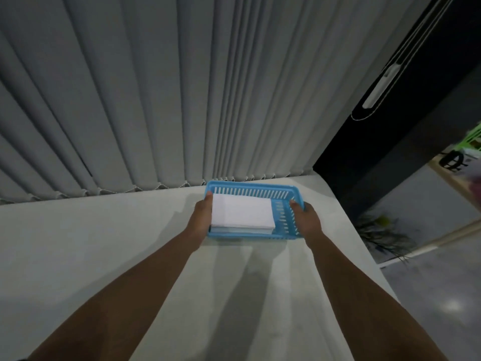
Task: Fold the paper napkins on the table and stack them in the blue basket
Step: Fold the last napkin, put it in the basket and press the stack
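Both hands grip the blue basket point(253, 191) at the table's point(78, 243) far edge, left hand point(201, 217) clamped on its left wall, right hand point(305, 217) on its right, with folded napkins point(242, 211) stacked between them inside.

grey vertical blinds point(156, 100) (closed), white table point(78, 243)

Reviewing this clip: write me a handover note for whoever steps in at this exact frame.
Left hand: gripping the left end of the blue basket.
Right hand: gripping its right end.
Basket sits at the far side of the table, near the vertical blinds.
Done: a stack of folded napkins lies in the basket's left part.
Left: no loose napkins show on the table; just let go of the basket.
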Demonstrator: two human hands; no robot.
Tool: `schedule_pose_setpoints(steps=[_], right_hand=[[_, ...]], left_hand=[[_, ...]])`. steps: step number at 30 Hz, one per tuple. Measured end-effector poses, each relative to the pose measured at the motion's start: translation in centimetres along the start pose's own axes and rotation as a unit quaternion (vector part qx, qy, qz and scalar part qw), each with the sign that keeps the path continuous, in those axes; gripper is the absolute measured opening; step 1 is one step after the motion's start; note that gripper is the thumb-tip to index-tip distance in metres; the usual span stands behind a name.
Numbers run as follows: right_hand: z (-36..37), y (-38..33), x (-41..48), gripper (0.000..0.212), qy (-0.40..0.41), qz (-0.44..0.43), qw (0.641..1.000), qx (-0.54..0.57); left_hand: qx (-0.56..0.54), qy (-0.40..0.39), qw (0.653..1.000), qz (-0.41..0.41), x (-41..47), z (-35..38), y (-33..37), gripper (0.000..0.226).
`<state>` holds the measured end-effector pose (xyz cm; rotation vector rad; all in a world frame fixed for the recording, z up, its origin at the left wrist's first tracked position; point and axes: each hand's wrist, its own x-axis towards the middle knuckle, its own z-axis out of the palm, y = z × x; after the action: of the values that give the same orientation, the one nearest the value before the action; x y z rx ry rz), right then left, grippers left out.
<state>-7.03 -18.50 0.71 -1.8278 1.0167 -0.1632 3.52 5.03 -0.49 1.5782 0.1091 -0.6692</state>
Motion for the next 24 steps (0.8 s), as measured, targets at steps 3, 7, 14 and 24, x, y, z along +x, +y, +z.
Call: schedule_pose_setpoints(steps=[3, 7, 14, 24], right_hand=[[-1.1, 0.5, 4.5, 0.041, -0.019, -0.015, 0.999, -0.033], [-2.1, 1.0, 8.9, 0.038, -0.03, -0.025, 0.998, -0.054], [-2.6, 2.7, 12.2, 0.038, -0.019, -0.029, 0.999, -0.042], [-2.7, 3.3, 12.8, 0.045, -0.02, -0.043, 0.997, -0.056]], left_hand=[[-0.042, 0.002, 0.999, -0.008, 2.0, 2.5, -0.5, 0.042], [-0.05, -0.002, 0.999, -0.008, 3.9, 4.7, -0.9, 0.041], [-0.064, -0.002, 0.998, 0.013, 5.4, 7.2, -1.4, 0.038], [-0.036, 0.014, 0.999, 0.032, 5.3, 7.5, -2.4, 0.037]])
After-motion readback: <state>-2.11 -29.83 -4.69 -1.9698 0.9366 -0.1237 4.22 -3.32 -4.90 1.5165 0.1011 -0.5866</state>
